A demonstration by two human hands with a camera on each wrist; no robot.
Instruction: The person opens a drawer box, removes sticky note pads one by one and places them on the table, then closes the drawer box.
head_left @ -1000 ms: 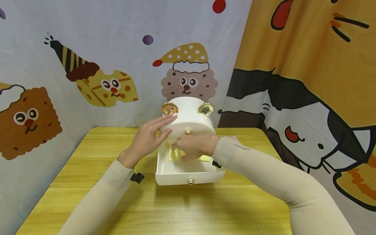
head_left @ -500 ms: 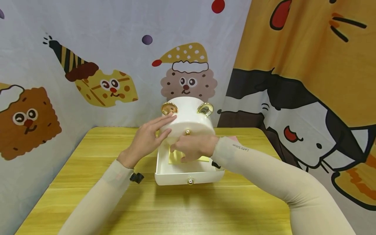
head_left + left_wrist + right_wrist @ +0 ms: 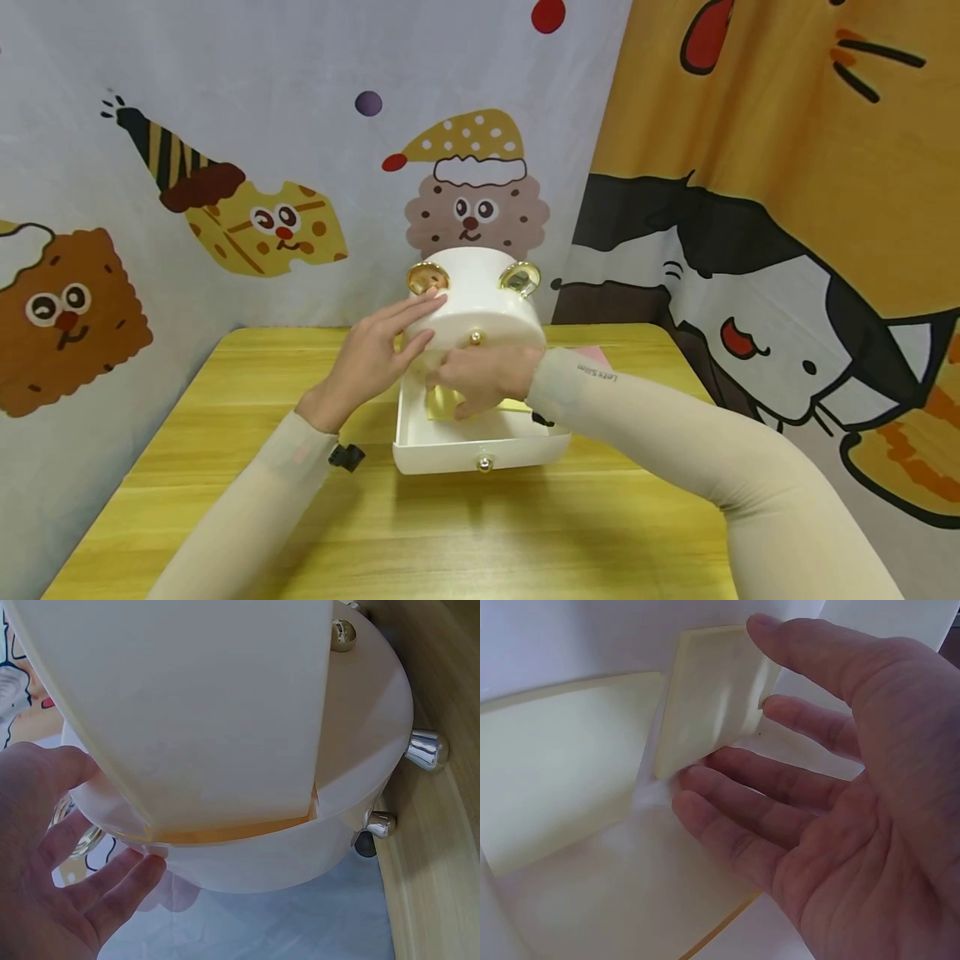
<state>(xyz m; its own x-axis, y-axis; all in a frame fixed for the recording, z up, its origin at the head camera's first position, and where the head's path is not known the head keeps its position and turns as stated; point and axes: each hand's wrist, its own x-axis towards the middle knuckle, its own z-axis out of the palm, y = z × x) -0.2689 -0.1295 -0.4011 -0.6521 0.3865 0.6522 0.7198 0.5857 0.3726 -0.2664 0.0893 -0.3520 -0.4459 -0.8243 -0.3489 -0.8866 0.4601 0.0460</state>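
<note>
A round white drawer box (image 3: pixel 480 279) with gold ears stands on the table, its lower drawer (image 3: pixel 442 458) pulled out. My left hand (image 3: pixel 367 346) rests against the box's left side; in the left wrist view, the thumb lies on the front face and fingertips (image 3: pixel 154 862) touch the rim. Inside the drawer, my right hand (image 3: pixel 483 375) holds a pale yellow sticky note pad (image 3: pixel 712 690) by its edges, between thumb and fingers. Beside it another yellow pad (image 3: pixel 562 769) leans against the white wall. The head view hides most of both pads behind the right hand.
A pink flat piece (image 3: pixel 595 354) lies on the wooden table (image 3: pixel 480 533) behind the right forearm. Silver feet (image 3: pixel 426 750) carry the box. A printed cartoon curtain (image 3: pixel 300 125) hangs close behind the table.
The head view has shifted slightly, so everything sits a little further left. Both hands keep nearly the same places on the box and in the drawer.
</note>
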